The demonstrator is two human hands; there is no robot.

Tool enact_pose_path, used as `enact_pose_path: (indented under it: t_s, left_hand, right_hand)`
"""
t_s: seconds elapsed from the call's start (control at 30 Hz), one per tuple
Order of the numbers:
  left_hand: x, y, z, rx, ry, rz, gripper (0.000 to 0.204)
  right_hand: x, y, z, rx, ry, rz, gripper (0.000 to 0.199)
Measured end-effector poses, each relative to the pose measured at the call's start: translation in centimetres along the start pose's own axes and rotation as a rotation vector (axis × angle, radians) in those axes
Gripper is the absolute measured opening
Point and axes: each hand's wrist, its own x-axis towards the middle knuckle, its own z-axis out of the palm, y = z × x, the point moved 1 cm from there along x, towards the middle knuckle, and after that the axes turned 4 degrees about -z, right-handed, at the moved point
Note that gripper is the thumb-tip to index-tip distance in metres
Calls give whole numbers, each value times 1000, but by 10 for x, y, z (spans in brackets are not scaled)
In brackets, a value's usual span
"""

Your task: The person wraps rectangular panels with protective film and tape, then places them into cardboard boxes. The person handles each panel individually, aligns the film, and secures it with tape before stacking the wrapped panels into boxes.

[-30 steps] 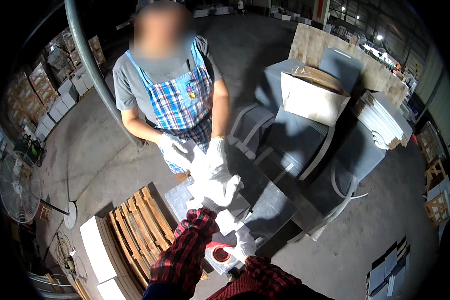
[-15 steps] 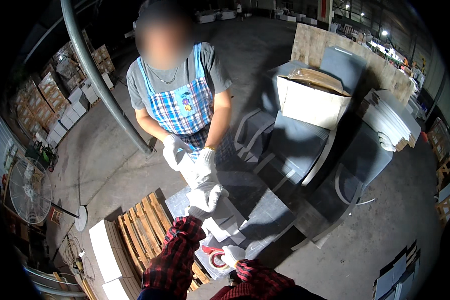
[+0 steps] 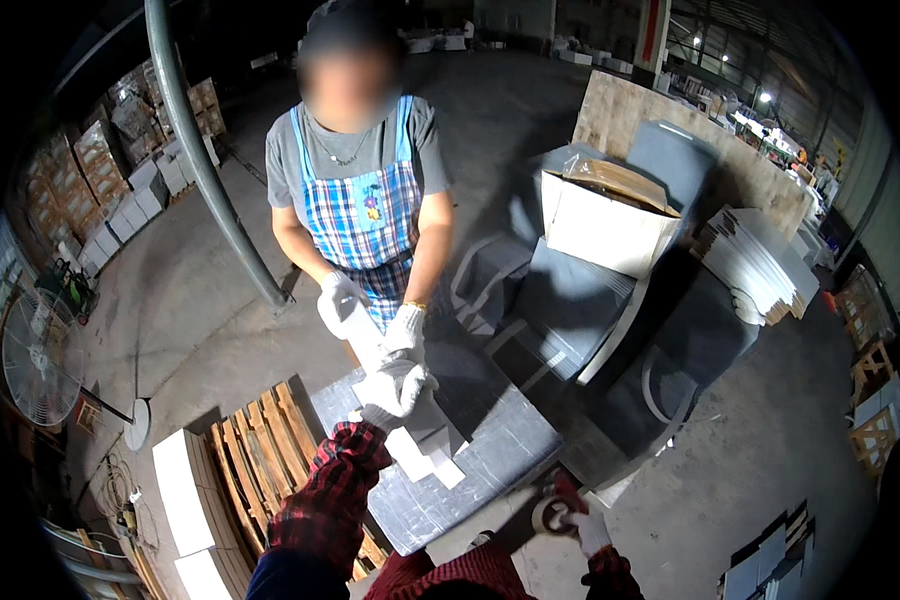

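Observation:
My left hand (image 3: 394, 388), in a white knit glove, reaches forward over the grey worktable (image 3: 515, 425). Its fingers close on a white folded cardboard piece (image 3: 425, 462), whose near flaps spread on the tabletop. Just beyond, a co-worker's gloved hands (image 3: 342, 300) also hold the far part of the cardboard. At the table's near right corner, my right hand (image 3: 592, 530), gloved as well, grips a red tape dispenser (image 3: 567, 490) with a roll of tape (image 3: 550, 514) on it. The dispenser is past the table's edge, above the floor. Fingers partly hide the cardboard's middle.
A wooden pallet (image 3: 270, 455) and a stack of white flat boxes (image 3: 198, 490) adjoin the table on the left. To the right are grey-covered stacks (image 3: 575, 305) with an open white carton (image 3: 605, 225) on top. A metal pole (image 3: 205, 170) and a fan (image 3: 42, 355) stand left.
My right hand has swung rightward with the tape dispenser, from over the table to beyond its right edge. My left hand keeps its grip on the cardboard. The whole view has shifted slightly.

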Motion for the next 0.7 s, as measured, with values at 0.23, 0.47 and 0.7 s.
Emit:
enact_pose_path:
  t_s: [0.23, 0.47, 0.7]
  left_hand:
    - [-13, -22, 8, -155, -42, -197, 26]
    - [-10, -64, 21, -929, -95, -393, 26]
    - [3, -41, -55, -1087, -410, -595, 44]
  right_hand:
    - [-13, -143, 125, -10, 49, -371, 51]
    - [-64, -257, 278, -184, -58, -605, 51]
    - [-79, -261, 344, -422, 1, -767, 53]
